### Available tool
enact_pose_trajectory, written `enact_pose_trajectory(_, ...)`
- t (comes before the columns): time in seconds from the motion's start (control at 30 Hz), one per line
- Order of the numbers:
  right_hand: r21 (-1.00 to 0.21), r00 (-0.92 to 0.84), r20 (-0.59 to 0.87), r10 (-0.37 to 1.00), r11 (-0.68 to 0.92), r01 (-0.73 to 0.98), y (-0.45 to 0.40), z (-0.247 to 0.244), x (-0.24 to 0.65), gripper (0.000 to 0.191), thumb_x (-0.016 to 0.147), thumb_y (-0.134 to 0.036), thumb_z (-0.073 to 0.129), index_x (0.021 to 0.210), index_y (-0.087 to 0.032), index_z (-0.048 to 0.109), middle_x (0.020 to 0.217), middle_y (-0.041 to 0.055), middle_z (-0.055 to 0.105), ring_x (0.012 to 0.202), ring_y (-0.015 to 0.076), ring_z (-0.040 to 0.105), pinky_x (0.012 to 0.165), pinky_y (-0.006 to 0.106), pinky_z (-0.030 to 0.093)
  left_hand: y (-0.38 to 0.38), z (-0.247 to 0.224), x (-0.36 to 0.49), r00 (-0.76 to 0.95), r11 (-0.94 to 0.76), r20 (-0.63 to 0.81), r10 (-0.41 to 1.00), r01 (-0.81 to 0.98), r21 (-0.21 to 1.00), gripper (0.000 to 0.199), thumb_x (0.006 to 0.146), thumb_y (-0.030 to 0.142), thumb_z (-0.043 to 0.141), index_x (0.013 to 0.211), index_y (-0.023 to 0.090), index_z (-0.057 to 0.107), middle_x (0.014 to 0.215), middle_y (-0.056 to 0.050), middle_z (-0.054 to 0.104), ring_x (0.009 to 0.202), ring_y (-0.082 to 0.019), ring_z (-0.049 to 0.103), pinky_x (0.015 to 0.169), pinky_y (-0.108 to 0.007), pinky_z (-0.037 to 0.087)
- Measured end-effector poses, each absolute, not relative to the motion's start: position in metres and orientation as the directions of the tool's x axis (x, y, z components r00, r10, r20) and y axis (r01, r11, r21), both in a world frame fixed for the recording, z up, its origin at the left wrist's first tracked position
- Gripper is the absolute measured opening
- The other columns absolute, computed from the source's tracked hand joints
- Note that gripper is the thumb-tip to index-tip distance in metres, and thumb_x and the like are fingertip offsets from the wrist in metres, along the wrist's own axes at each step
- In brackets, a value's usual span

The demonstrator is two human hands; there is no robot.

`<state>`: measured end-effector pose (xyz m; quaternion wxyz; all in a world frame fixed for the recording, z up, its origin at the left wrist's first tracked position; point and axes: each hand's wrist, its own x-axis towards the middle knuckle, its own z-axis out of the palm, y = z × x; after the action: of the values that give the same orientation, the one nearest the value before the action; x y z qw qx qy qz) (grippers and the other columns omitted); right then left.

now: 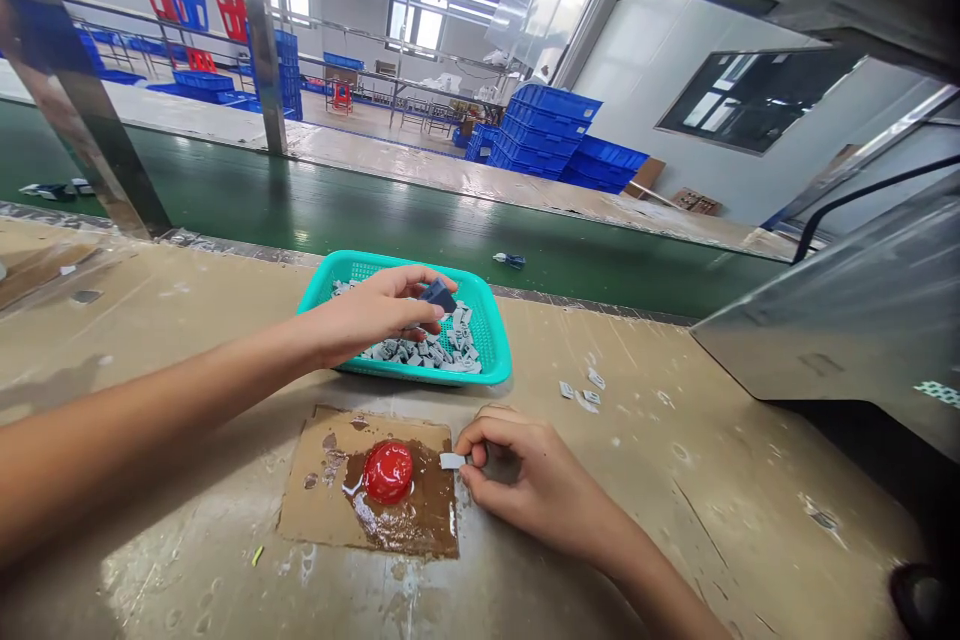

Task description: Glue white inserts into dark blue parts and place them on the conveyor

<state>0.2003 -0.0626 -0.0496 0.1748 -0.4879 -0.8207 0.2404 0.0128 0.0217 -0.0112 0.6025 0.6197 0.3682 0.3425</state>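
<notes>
Left hand (371,315) held over a teal plastic basket (487,340), gripping a dark blue piece (439,297) above a heap of small grey pieces (424,350). Right hand (525,470) pinches a small pale piece (452,461) at the edge of a cardboard sheet (315,490), which bears a red domed object (388,471) on a brown smear (427,510). Loose white scraps (581,392) lie on the scuffed workbench (637,480), right of the basket. Beyond runs a green conveyor belt (300,220); stacked blue crates (540,130) stand farther off.

One left hand (367,315), one right hand (525,475), one teal plastic basket (495,340), one cardboard sheet (315,490), one red dome (388,472), four loose grey chips (583,390) on the tabletop (675,480).
</notes>
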Motion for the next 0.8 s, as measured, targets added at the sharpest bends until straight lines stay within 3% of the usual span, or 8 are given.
enact_pose_trajectory(0.27, -0.667, -0.433, 0.083, 0.898, 0.373, 0.646, -0.069, -0.032, 0.201, 0.013, 0.068, -0.007, 0.052, 0.071, -0.018, 0.057, 0.067, -0.0012, 0.055, 0.064, 0.011, 0.052, 0.058, 0.021, 0.04, 0.021, -0.01, 0.013, 0.499, -0.019, -0.012, 0.867, 0.057, 0.998, 0.033, 0.073, 0.025, 0.056, 0.105, 0.016, 0.054, 0.081, -0.003, 0.057, 0.066, -0.008, 0.052, 0.066, -0.023, 0.043)
enact_pose_trajectory(0.43, -0.7, -0.426, 0.097, 0.899, 0.366, 0.613, -0.074, -0.027, 0.197, 0.012, 0.068, -0.008, 0.053, 0.07, -0.019, 0.058, 0.066, -0.0011, 0.056, 0.063, 0.0115, 0.052, 0.057, 0.022, 0.041, 0.019, -0.009, 0.013, 0.572, 0.13, -0.092, 0.815, -0.025, 0.991, 0.026, 0.076, 0.025, 0.053, 0.1, 0.017, 0.057, 0.087, -0.004, 0.058, 0.064, -0.006, 0.05, 0.062, -0.021, 0.041)
enact_pose_trajectory(0.57, -0.721, -0.395, 0.153, 0.906, 0.376, 0.583, -0.073, -0.017, 0.201, 0.01, 0.07, -0.01, 0.054, 0.071, -0.02, 0.059, 0.066, -0.0008, 0.055, 0.062, 0.0114, 0.05, 0.057, 0.022, 0.041, 0.014, -0.006, 0.015, 0.555, -0.127, 0.039, 0.831, 0.121, 0.984, 0.025, 0.065, 0.027, 0.064, 0.089, 0.019, 0.059, 0.081, 0.0, 0.058, 0.071, -0.01, 0.052, 0.065, -0.022, 0.041)
enact_pose_trajectory(0.7, -0.813, -0.315, 0.249, 0.916, 0.374, 0.446, -0.062, 0.004, 0.208, 0.005, 0.071, -0.018, 0.057, 0.073, -0.021, 0.06, 0.063, -0.0005, 0.051, 0.058, 0.0112, 0.047, 0.053, 0.022, 0.042, 0.011, -0.005, 0.015, 0.594, -0.199, 0.072, 0.801, 0.151, 0.968, 0.027, 0.059, 0.029, 0.069, 0.081, 0.018, 0.057, 0.075, 0.0, 0.059, 0.068, -0.012, 0.054, 0.062, -0.024, 0.042)
enact_pose_trajectory(0.8, -0.866, -0.201, 0.322, 0.925, 0.374, 0.331, -0.046, 0.015, 0.206, 0.003, 0.067, -0.021, 0.061, 0.069, -0.02, 0.06, 0.073, 0.0022, 0.053, 0.069, 0.0138, 0.052, 0.056, 0.023, 0.047, 0.008, -0.004, 0.016, 0.562, -0.319, 0.172, 0.809, 0.176, 0.931, 0.024, 0.061, 0.032, 0.067, 0.077, 0.017, 0.056, 0.069, 0.001, 0.056, 0.063, -0.011, 0.052, 0.057, -0.022, 0.041)
